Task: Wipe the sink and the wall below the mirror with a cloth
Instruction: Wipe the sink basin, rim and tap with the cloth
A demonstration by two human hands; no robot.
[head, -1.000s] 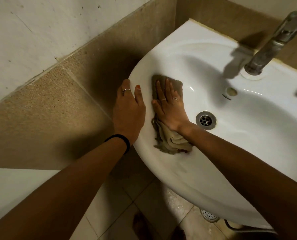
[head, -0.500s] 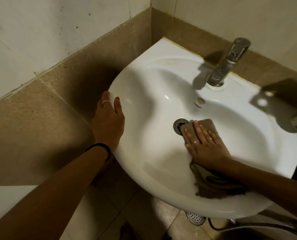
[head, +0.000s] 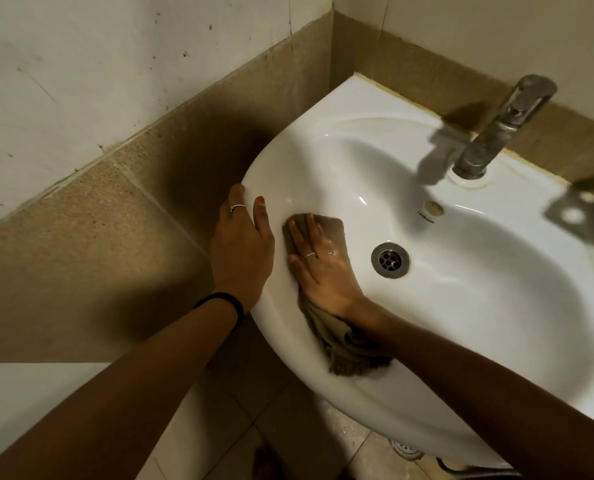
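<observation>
A white sink [head: 479,306] hangs in the corner against tan wall tiles. My right hand [head: 319,268] lies flat on a brown cloth [head: 347,344], pressing it against the basin's left inner side, left of the drain [head: 390,259]. The cloth's loose end drapes over the front rim under my wrist. My left hand [head: 241,247] clasps the sink's left rim, thumb on top and fingers down the outside. The mirror is out of view.
A metal tap [head: 499,129] stands at the back of the sink. Tan tiles [head: 91,244] run along the left wall below white plaster. The tiled floor and a floor drain [head: 406,450] show under the basin.
My right hand has slid the cloth from beside the drain back to the basin's left side, close to my left hand. The view has shifted a little; my left hand stays on the rim.
</observation>
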